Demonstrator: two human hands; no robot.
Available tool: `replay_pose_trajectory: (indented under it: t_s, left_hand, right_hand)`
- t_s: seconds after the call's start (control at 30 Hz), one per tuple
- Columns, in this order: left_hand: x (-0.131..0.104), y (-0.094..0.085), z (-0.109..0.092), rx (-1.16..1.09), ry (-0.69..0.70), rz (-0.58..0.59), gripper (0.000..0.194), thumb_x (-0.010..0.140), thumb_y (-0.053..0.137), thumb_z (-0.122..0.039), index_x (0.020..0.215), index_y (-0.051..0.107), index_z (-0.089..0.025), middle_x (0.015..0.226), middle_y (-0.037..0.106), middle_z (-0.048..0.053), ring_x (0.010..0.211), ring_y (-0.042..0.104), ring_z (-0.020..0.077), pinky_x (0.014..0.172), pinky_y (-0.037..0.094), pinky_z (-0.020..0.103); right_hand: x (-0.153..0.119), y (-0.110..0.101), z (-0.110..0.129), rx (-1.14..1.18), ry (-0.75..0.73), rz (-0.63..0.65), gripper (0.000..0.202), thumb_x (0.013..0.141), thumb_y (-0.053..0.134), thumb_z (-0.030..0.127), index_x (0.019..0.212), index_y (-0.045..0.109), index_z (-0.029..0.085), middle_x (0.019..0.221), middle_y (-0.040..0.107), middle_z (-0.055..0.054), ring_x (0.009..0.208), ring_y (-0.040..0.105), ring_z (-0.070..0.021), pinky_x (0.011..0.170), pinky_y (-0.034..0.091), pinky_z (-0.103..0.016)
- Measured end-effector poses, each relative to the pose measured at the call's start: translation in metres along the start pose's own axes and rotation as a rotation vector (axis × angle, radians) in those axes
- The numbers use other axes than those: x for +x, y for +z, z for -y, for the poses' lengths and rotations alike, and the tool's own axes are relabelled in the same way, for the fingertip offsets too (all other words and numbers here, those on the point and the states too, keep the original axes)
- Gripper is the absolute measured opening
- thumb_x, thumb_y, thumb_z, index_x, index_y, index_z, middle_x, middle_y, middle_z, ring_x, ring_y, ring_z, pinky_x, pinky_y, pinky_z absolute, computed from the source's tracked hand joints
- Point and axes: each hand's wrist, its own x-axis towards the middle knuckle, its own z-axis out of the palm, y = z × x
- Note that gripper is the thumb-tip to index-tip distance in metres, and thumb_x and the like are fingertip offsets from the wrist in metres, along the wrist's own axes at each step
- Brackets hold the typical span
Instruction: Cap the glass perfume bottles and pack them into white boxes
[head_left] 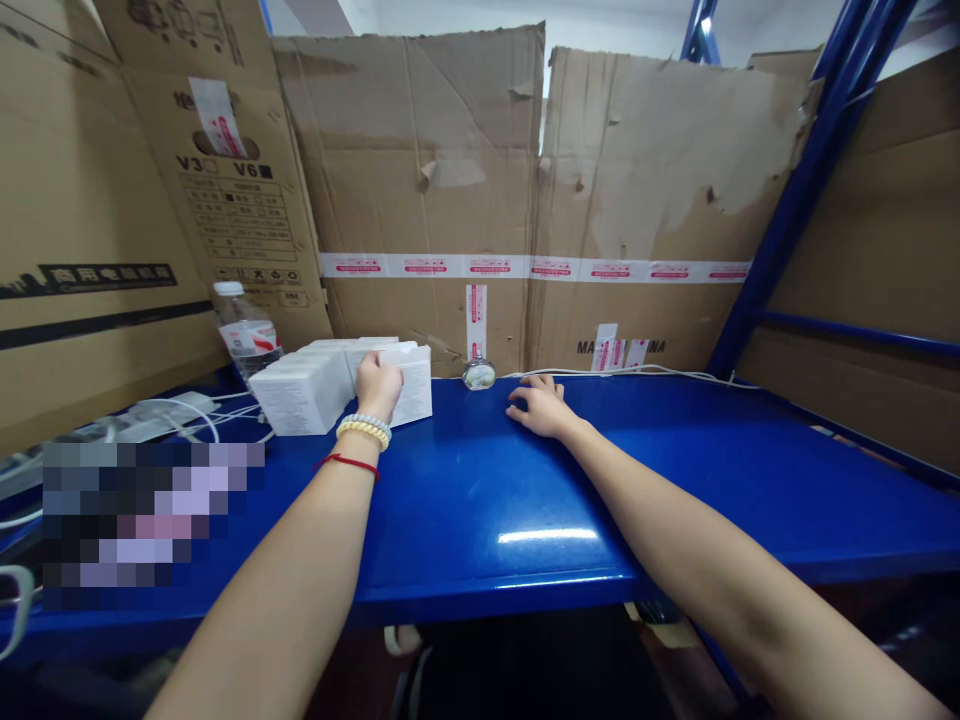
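Note:
My left hand [380,388] is closed on a thin white box [415,385] with fine print, at the right end of a group of white boxes [300,395]. Its fingertips are partly hidden behind the hand. My right hand [538,405] lies low over the blue tabletop [480,480], fingers slightly bent and apart, holding nothing. Between the two hands, nearer the right one, stands a small rounded, shiny object [478,375] with a pale front and a knob on top; its kind is unclear.
Behind the table rise cardboard sheets [420,180] with a strip of red-and-white tape. A clear plastic bottle [247,335] stands at the left, near white cables and a power strip [161,415]. A blurred-out patch [150,525] covers the front left. A blue metal post [787,190] slants at the right.

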Motion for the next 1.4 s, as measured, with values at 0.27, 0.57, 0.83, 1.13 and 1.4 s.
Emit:
replay_pose_trajectory:
  t_s: [0.27, 0.57, 0.83, 1.13, 1.4]
  left_hand:
    - [-0.010, -0.006, -0.019, 0.103, 0.014, -0.148, 0.045, 0.052, 0.055, -0.012, 0.097, 0.052, -0.017, 0.104, 0.054, 0.011, 0.103, 0.052, 0.0305, 0.093, 0.040, 0.043]
    - [-0.048, 0.001, -0.058, 0.291, 0.592, -0.383, 0.048, 0.055, 0.061, -0.013, 0.101, 0.048, -0.017, 0.127, 0.036, 0.013, 0.124, 0.034, 0.0318, 0.108, 0.023, 0.046]
    - [-0.083, 0.050, -0.050, 0.365, 0.711, 0.164, 0.028, 0.063, 0.057, -0.013, 0.090, 0.055, -0.018, 0.107, 0.050, 0.011, 0.107, 0.047, 0.0291, 0.099, 0.036, 0.043]
    - [-0.044, 0.093, -0.022, 0.402, 0.333, 0.302, 0.054, 0.063, 0.061, -0.014, 0.115, 0.045, -0.010, 0.118, 0.049, 0.020, 0.121, 0.044, 0.0331, 0.105, 0.032, 0.043]
    - [-0.012, 0.121, -0.001, 0.318, 0.094, 0.294, 0.065, 0.054, 0.072, -0.017, 0.113, 0.045, -0.016, 0.112, 0.060, 0.019, 0.113, 0.054, 0.0327, 0.096, 0.039, 0.041]
  right_hand:
    - [0.002, 0.005, 0.002, 0.028, 0.024, 0.063, 0.022, 0.086, 0.054, 0.035, 0.094, 0.069, 0.022, 0.123, 0.054, -0.010, 0.116, 0.037, -0.0291, 0.090, 0.032, -0.045]
    - [0.010, 0.010, -0.009, 0.083, 0.106, 0.080, 0.019, 0.087, 0.052, 0.028, 0.094, 0.066, 0.018, 0.108, 0.055, -0.011, 0.103, 0.044, -0.0252, 0.086, 0.035, -0.034]
    - [0.008, 0.002, -0.029, 0.005, 0.276, -0.009, 0.024, 0.088, 0.047, 0.031, 0.101, 0.062, 0.017, 0.112, 0.050, -0.016, 0.106, 0.044, -0.0299, 0.085, 0.035, -0.038]
    - [0.001, -0.006, -0.038, -0.048, 0.437, 0.013, 0.027, 0.088, 0.046, 0.029, 0.107, 0.060, 0.015, 0.121, 0.048, -0.021, 0.113, 0.042, -0.0345, 0.086, 0.033, -0.045]
    - [0.000, -0.005, -0.036, -0.013, 0.394, 0.050, 0.029, 0.089, 0.044, 0.031, 0.109, 0.058, 0.017, 0.123, 0.050, -0.018, 0.115, 0.040, -0.0336, 0.089, 0.031, -0.047]
